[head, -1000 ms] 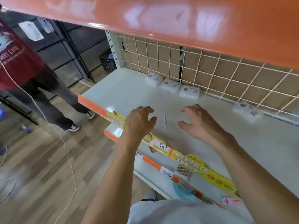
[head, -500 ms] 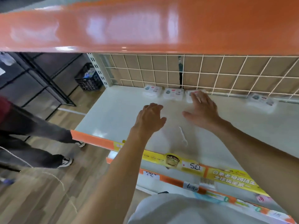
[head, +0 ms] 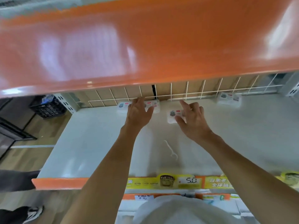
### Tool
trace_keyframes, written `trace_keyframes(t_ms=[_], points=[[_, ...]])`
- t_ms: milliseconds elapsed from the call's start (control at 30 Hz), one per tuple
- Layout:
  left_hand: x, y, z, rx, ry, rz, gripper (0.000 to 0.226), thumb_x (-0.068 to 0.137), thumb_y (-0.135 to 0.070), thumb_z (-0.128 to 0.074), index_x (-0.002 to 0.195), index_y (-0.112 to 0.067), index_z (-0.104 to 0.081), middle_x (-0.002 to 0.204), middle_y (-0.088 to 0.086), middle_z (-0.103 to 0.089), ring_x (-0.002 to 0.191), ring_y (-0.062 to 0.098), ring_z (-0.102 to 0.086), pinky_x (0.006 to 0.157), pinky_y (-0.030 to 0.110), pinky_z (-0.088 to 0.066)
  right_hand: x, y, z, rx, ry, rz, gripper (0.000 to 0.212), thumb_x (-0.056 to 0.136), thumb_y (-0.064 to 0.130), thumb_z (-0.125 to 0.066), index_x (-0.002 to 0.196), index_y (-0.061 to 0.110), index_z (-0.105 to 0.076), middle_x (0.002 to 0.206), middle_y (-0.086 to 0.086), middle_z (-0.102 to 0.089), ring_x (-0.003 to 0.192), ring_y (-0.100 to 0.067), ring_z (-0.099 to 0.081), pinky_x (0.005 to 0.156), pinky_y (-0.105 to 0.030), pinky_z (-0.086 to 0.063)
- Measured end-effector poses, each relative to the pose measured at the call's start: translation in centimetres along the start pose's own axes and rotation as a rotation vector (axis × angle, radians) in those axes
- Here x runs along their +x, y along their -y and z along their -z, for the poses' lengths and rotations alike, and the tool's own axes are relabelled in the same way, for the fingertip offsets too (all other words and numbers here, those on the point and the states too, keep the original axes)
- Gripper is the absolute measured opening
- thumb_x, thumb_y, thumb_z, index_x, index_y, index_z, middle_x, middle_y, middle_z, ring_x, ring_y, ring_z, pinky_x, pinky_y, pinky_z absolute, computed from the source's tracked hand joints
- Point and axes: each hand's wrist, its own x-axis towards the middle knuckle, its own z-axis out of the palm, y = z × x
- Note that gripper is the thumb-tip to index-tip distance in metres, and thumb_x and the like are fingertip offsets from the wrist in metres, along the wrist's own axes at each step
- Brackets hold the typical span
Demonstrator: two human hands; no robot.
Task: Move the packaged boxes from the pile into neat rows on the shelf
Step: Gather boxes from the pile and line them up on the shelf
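Both hands are deep at the back of the shelf [head: 100,143], working the boxes along the wire grid back [head: 194,88].

Left hand [head: 139,113] lies over the gap between two boxes, the far-left box [head: 123,105] at its 10 o'clock and the middle box [head: 153,105] at its 2 o'clock. Its fingers [head: 139,101] are straight and slightly spread, reaching the grid; it looks like touching or pressing, not gripping, though contact is partly hidden.

Right hand [head: 192,120] is on the third box [head: 174,114], which sits out of line, nearer the shelf front than the other two. Index finger is extended toward 12, thumb at the box's near edge, other fingers loosely bent. Whether it is pinching or only nudging, cannot tell.

A fourth box [head: 229,98] sits well apart at 2 o'clock by the grid. A thin white wire-like bit [head: 169,148] lies mid-shelf.

Judged step: squaring the row.
- Push the third box flat toward 12 until it meets the grid, in line with the middle box.
- Brace the middle box with the left hand so it does not skid toward 9.
- Slide, don't lift; the packs look light and slick.
- Keep labels facing up.
- Mind the orange shelf above [head: 145,46]: low clearance.
- The fourth box probably needs bringing over toward 9 next.
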Motion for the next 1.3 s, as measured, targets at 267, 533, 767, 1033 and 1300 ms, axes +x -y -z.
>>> trace_keyframes(t_ms=[267, 533, 767, 1033, 1300], points=[[2.7, 1.4, -1.5, 0.081, 0.031, 0.148, 0.058, 0.088, -0.053, -0.065, 0.128, -0.014, -0.053, 0.129, 0.018, -0.051, 0.123, 0.035, -0.042, 0.092, 0.036, -0.034, -0.1, -0.1, 0.8, 0.069, 0.034, -0.215, 0.065, 0.091, 0.049, -0.063, 0.142, 0.014, -0.044, 0.133, -0.013, -0.034, 0.125, -0.032, -0.031, 0.105, -0.037, -0.033], [0.8, 1.4, -0.9, -0.183, -0.039, 0.102, 0.062, 0.08, -0.034, -0.081, 0.124, -0.019, -0.041, 0.112, 0.005, -0.051, 0.106, 0.023, -0.046, 0.078, 0.03, -0.043, -1.6, -0.4, 0.2, 0.402, -0.074, -0.233, 0.059, 0.079, 0.036, -0.081, 0.124, 0.02, -0.047, 0.112, -0.001, -0.06, 0.102, -0.022, -0.059, 0.07, -0.015, -0.051], [-2.2, 1.9, -0.6, -0.56, -0.049, 0.15, 0.039, 0.088, -0.019, -0.075, 0.115, -0.026, -0.048, 0.119, 0.006, -0.064, 0.1, 0.021, -0.067, 0.073, 0.035, -0.062, -3.1, -0.8, 1.1, 0.729, -0.138, -0.325, 0.036, 0.082, 0.029, -0.081, 0.11, 0.027, -0.059, 0.099, -0.005, -0.071, 0.089, -0.017, -0.071, 0.073, -0.033, -0.062], [-6.7, 0.9, 1.2, -0.954, 0.074, 0.174, 0.03, 0.09, -0.014, -0.073, 0.117, -0.025, -0.067, 0.109, 0.01, -0.074, 0.102, 0.022, -0.072, 0.082, 0.033, -0.061, -6.7, -2.2, 3.5, 0.971, -0.184, -0.38, 0.03, 0.085, 0.018, -0.079, 0.113, 0.023, -0.069, 0.1, -0.013, -0.074, 0.092, -0.025, -0.073, 0.077, -0.034, -0.062], [-10.1, -3.6, 0.8, -0.965, 0.223, 0.095, 0.033, 0.093, -0.014, -0.069, 0.124, -0.026, -0.068, 0.107, 0.007, -0.076, 0.1, 0.017, -0.072, 0.085, 0.031, -0.06, -12.0, -4.4, 8.1, 1.02, -0.325, -0.4, 0.03, 0.085, 0.014, -0.078, 0.114, 0.022, -0.071, 0.096, -0.011, -0.076, 0.085, -0.015, -0.073, 0.073, -0.028, -0.059]])
